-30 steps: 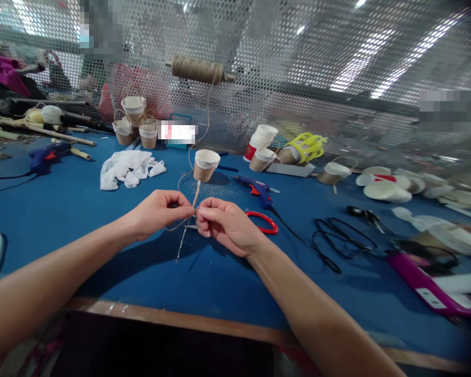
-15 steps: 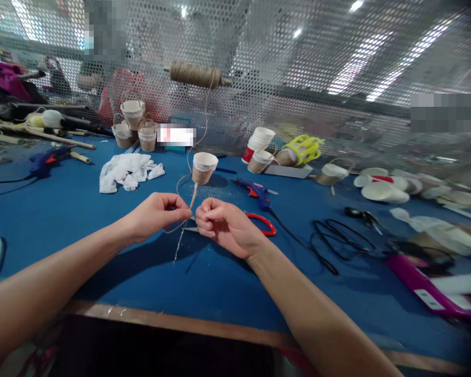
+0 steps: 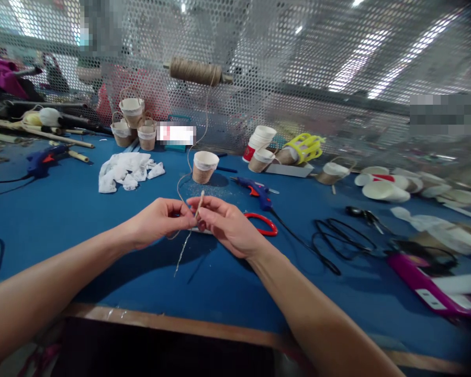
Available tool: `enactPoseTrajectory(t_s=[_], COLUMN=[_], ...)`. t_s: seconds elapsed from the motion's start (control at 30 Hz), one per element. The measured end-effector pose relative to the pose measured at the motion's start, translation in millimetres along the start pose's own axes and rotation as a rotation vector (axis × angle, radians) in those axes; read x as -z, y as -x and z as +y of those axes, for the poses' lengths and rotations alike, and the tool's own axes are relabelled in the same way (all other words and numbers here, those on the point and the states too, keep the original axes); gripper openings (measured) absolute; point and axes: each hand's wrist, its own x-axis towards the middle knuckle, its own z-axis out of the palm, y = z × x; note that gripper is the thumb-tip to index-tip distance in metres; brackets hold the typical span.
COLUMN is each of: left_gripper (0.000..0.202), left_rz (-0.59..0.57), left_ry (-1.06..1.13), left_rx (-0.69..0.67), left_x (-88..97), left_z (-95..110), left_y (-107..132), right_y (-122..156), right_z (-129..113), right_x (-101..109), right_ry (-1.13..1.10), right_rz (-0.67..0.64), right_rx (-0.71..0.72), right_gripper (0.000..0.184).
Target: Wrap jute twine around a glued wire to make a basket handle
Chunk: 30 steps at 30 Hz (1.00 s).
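Both my hands meet over the blue table. My left hand is closed in a pinch on a thin wire whose bare lower end hangs toward the table. My right hand is closed on the wire's upper part, which is wrapped in jute twine and sticks up between the fingers. A strand of twine runs up from my hands to a spool on the mesh wall. A twine-wrapped paper cup stands just behind my hands.
Red-handled scissors lie by my right hand, a blue glue gun and black cable further right. A white cloth, small cup baskets, stacked cups and a second glue gun stand around. A person sits behind the mesh.
My right hand's fingers have loosened and shifted along the wrapped wire, whose twine end now tilts up to the right. The left hand keeps its pinch.
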Motion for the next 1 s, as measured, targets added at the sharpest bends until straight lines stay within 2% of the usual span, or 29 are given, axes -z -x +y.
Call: enactPoseTrajectory(t_s=[0.07,0.3,0.47,0.6,0.7,0.9,1.0], left_gripper=[0.021,0.016,0.016,0.018,0.019,0.021,0.021], left_rz=[-0.021,-0.121,-0.067,-0.017,-0.004,-0.050,-0.050], left_ry=[-0.008,-0.042,-0.235,-0.239,-0.161,0.228,0.291], left_rx=[0.003,0.016,-0.065,-0.064,-0.012,0.137,0.156], left_x=[-1.0,3.8,4.4,2.3,1.0,-1.8,-2.9], left_z=[-0.4,7.9,7.3,4.5,2.9,4.9,6.2], left_y=[0.7,2.5,1.1,0.6,0.4,1.8,2.6], right_y=[0.9,0.6,-0.6,-0.5,-0.4,0.2,1.0], right_z=[0.6,3.0,4.2,3.2,3.0,2.5,1.5], right_x=[0.5,3.1,5.0,4.6,4.0,3.1,2.2], right_ry=[0.036,0.093,0.141,0.196,0.223,0.106,0.072], right_rz=[-0.011,-0.006,-0.006,0.027,0.047,0.017,-0.003], right_rx=[0.025,0.044,0.012,0.029,0.024,0.032,0.034], right_gripper=[0.011,0.016,0.018,0.020,0.021,0.019,0.020])
